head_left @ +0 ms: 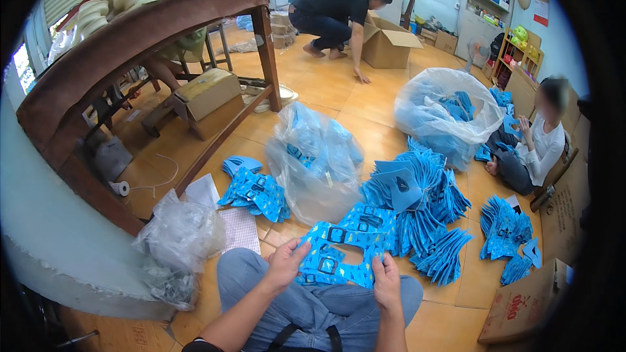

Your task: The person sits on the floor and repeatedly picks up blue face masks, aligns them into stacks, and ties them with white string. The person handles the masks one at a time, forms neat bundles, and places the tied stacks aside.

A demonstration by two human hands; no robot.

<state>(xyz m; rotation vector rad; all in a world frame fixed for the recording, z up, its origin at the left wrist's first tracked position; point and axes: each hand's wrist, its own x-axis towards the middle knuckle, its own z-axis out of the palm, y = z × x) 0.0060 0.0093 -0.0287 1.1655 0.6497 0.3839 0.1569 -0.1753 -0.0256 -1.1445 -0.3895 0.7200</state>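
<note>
Over my lap, a flat blue printed piece with a rounded cut-out and black buckle-like shapes is stretched between my hands. My left hand pinches its left edge. At its lower right corner, my right hand grips it between thumb and fingers. Just beyond lies a similar blue piece, partly covered by the held one. To the right, a big heap of stacked blue pieces fans across the tiles. Further left sits a smaller stack of the same print.
Clear plastic bags of blue pieces stand ahead. A crumpled plastic bag lies left by a brown table. One person bends beside a cardboard box; another sits right, handling blue pieces.
</note>
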